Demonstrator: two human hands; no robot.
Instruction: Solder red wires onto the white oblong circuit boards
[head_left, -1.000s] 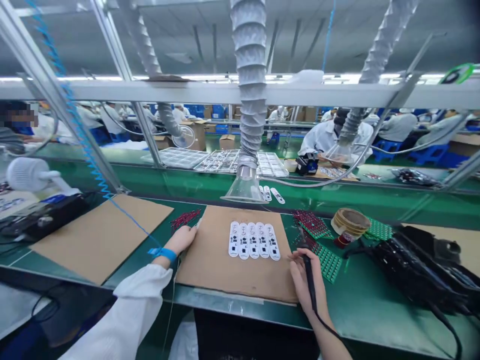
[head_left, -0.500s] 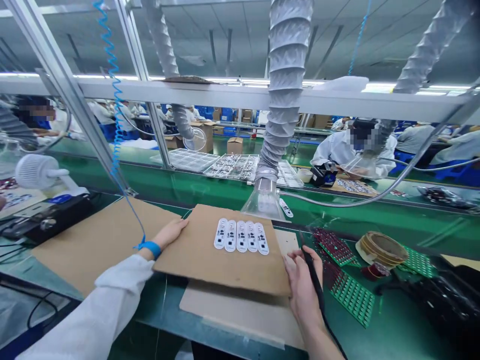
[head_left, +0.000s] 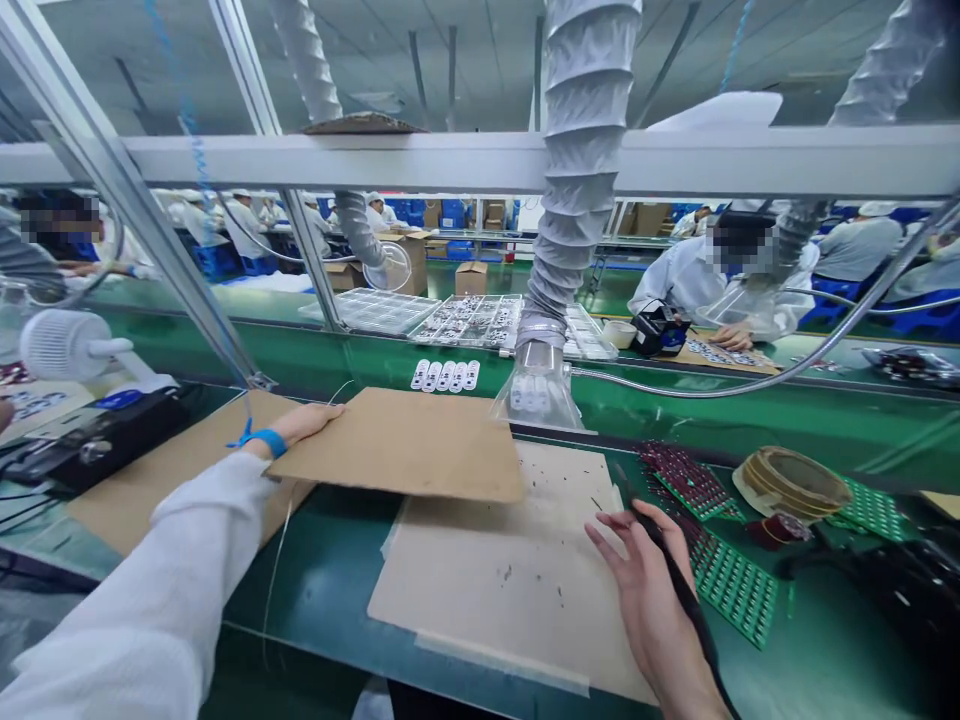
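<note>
My left hand (head_left: 311, 424), with a blue wrist strap, is closed on the left edge of a brown cardboard sheet (head_left: 409, 440), which is raised above the bench and bare on top. Beyond its far edge, several white oblong circuit boards (head_left: 445, 376) lie in a row on the green conveyor belt. My right hand (head_left: 646, 570) is apart from the sheet, over the right side of the work area. A black soldering iron (head_left: 670, 563) with a cable rests in it between thumb and fingers. Below is a pale board (head_left: 480, 590) taped to the bench, speckled with small dark bits.
Green panels of small boards (head_left: 735, 590), a tape roll (head_left: 790, 482) and a solder spool (head_left: 778, 530) lie at right. An extraction hood (head_left: 536, 395) hangs over the belt. Another cardboard (head_left: 127, 500) and a white fan (head_left: 64, 345) are at left. A co-worker (head_left: 720, 280) sits across.
The white boards have gone from the cardboard sheet onto the green belt. My left hand has drawn the sheet leftward; my right hand has let go of its right edge.
</note>
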